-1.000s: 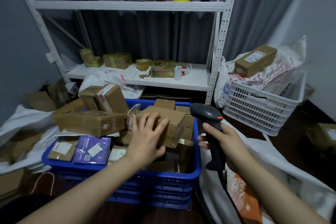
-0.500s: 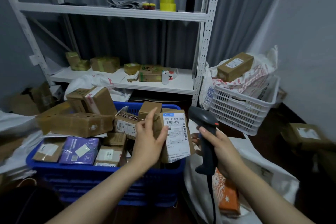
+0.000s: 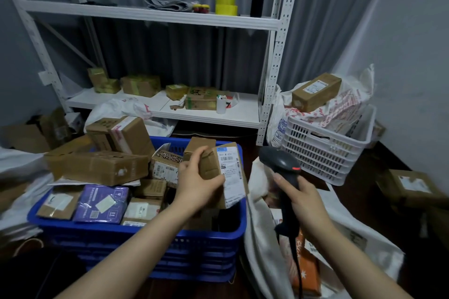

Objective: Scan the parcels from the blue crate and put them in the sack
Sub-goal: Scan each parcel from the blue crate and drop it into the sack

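Near the middle of the frame the left hand gripped a small brown parcel, its thumb along the near face and its fingers curled over the upper left corner, clamped on the cardboard. The parcel was held tilted above the right end of the blue crate, with its white shipping label turned toward the right of the frame.

Just to the right, the right hand was wrapped round the handle of a dark handheld scanner, those fingers closed on the grip. The scanner's head sat level with the label, near the parcel but apart from it, and its cable hung toward the bottom edge.

The blue crate, at lower left of centre, was heaped with more parcels. A purple packet lay at its near left, and a long brown box lay across the pile behind it.

The white sack lay open at lower right, touching the crate's right wall, with an orange packet inside it.

Farther back on the right, a white crate held printed bags with a brown carton on top. A white shelf rack filled the upper left, with yellow tape rolls on its upper shelf and several small boxes on the lower one.
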